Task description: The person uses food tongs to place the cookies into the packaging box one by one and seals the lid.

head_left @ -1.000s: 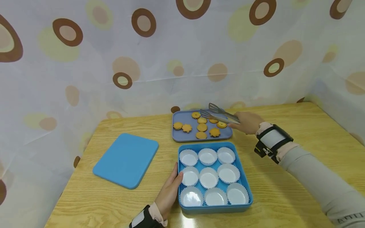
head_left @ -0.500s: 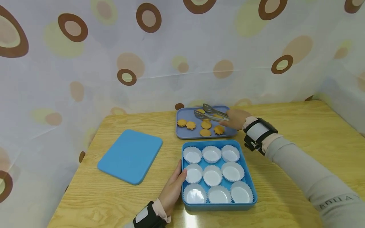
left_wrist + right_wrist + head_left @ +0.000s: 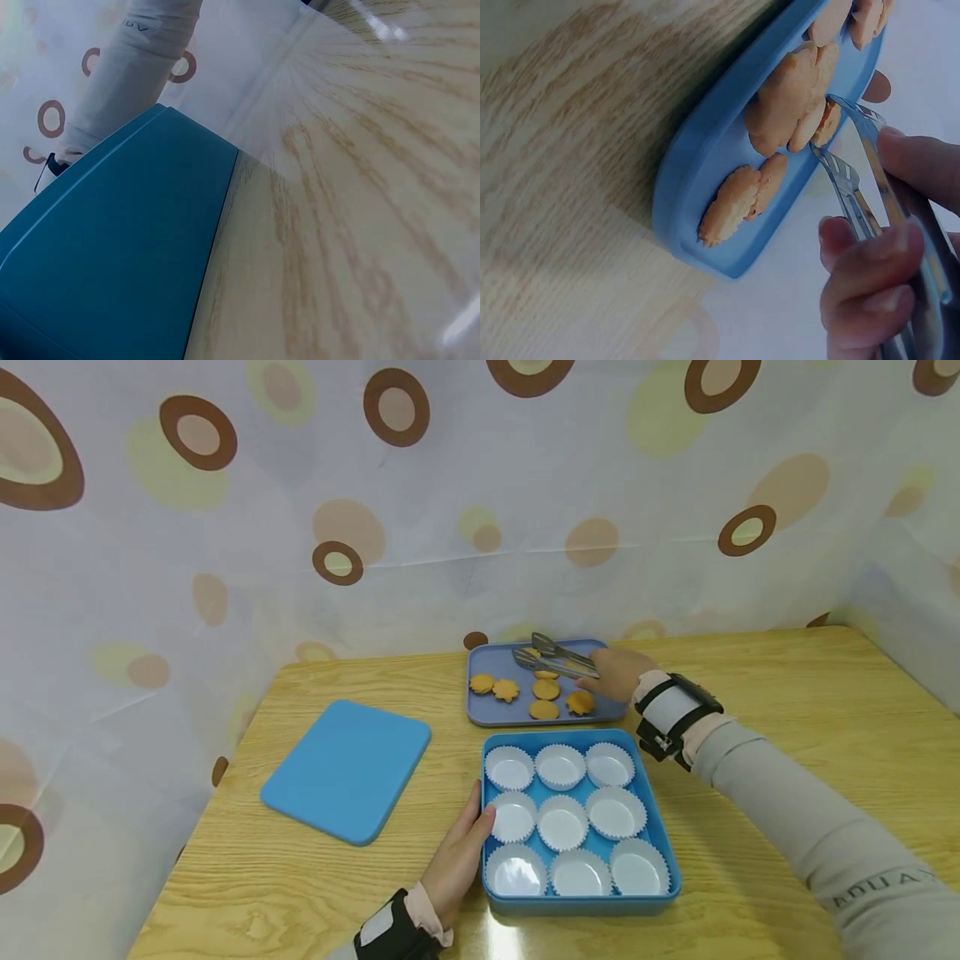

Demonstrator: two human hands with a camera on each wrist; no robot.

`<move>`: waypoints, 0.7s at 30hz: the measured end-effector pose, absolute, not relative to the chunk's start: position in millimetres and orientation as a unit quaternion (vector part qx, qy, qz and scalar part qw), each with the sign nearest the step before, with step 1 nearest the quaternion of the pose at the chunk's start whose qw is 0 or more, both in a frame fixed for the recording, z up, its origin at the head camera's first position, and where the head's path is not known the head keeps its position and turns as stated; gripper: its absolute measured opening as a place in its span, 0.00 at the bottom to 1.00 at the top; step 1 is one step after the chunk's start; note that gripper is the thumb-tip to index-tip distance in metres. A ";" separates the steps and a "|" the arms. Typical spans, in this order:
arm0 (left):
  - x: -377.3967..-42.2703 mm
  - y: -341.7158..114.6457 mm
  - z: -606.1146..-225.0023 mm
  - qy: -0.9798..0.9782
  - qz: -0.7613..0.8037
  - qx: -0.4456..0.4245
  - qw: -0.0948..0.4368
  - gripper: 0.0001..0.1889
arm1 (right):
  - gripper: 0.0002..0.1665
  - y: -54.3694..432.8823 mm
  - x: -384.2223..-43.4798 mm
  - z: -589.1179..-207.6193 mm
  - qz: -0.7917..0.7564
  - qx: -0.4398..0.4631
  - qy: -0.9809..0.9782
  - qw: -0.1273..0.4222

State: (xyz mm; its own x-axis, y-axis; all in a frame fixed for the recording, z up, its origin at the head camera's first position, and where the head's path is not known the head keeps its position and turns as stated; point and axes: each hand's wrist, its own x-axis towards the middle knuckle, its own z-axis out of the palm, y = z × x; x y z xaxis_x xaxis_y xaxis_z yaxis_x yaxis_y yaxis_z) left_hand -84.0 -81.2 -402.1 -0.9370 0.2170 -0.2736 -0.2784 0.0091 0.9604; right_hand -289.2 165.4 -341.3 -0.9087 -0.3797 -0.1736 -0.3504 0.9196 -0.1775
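Note:
My right hand [image 3: 617,673] grips metal tongs [image 3: 555,666] over the back of a tray [image 3: 495,713] with several cookies [image 3: 546,690] on it. In the right wrist view, the slotted tong tips stand apart on either side of a browned cookie [image 3: 826,124] near the tray's far edge. My left hand [image 3: 454,860] holds the left side of a blue box [image 3: 585,907], thumb at the rim, fingers along the outer wall. Several white fluted paper cups [image 3: 562,824] sit in rows inside it. The left wrist view shows the box's outer wall [image 3: 135,240] but no fingers.
A flat blue lid [image 3: 347,772] lies on the wooden table [image 3: 225,877] left of the box. Behind the table hangs a cloth [image 3: 435,510] with ring and dot prints. The tray stands directly behind the box.
The tongs and my right hand have moved left and lower over the tray's back cookies, then nearly stopped. My left hand stays on the box. The head view has shifted a little.

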 end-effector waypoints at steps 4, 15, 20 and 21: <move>-84.4 -81.1 -402.2 0.688 0.704 -0.020 0.176 0.34 | 0.27 166.5 -287.5 -341.6 -0.079 -0.189 0.975 0.090; -84.0 -81.4 -403.2 0.688 0.704 -0.023 0.173 0.34 | 0.24 182.2 -279.5 -344.4 -0.114 -0.232 0.965 0.048; -83.4 -81.2 -403.2 0.689 0.703 -0.025 0.171 0.34 | 0.23 187.7 -260.5 -331.2 -0.158 -0.245 0.956 0.041; -83.1 -81.1 -403.0 0.690 0.703 -0.025 0.171 0.34 | 0.22 188.9 -255.9 -328.5 -0.166 -0.250 0.953 0.036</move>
